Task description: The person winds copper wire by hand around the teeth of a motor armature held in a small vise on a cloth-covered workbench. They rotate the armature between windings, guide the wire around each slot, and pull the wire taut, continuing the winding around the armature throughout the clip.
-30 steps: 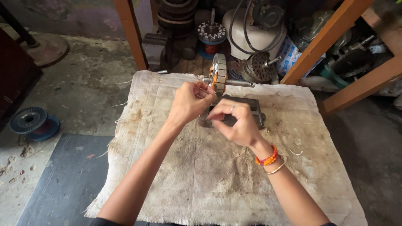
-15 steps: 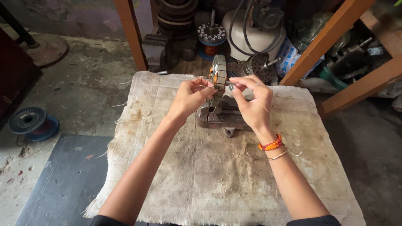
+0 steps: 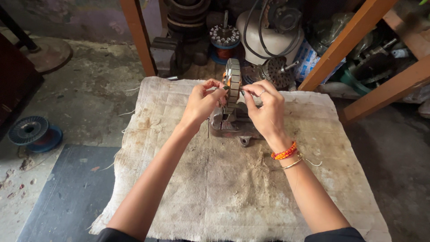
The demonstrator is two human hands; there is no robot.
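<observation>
Since the earlier pictures both hands have risen from the vise to the top of the ring-shaped metal core, and the right hand (image 3: pixel 265 106) has moved from in front of the vise to the core's right face. The left hand (image 3: pixel 202 102) now pinches at the core's left face, fingers closed on something too thin to make out, likely a strand of wire; the right hand's fingertips are likewise pressed together against the other side, and what they hold cannot be told. The metal core (image 3: pixel 232 83) stands upright on edge, clamped in the small vise (image 3: pixel 230 125), which sits on the worn burlap cloth (image 3: pixel 215 188) spread over the floor. Orange shows at the core's inner edge, perhaps insulation or winding.

As a judgement, the work on the core looks to be in its early or middle part: no thick bundles of wire show around the slots, so most of it appears left to do. A wire spool (image 3: pixel 31 132) lies well apart at the left, and old motor parts (image 3: pixel 268 27) crowd behind
</observation>
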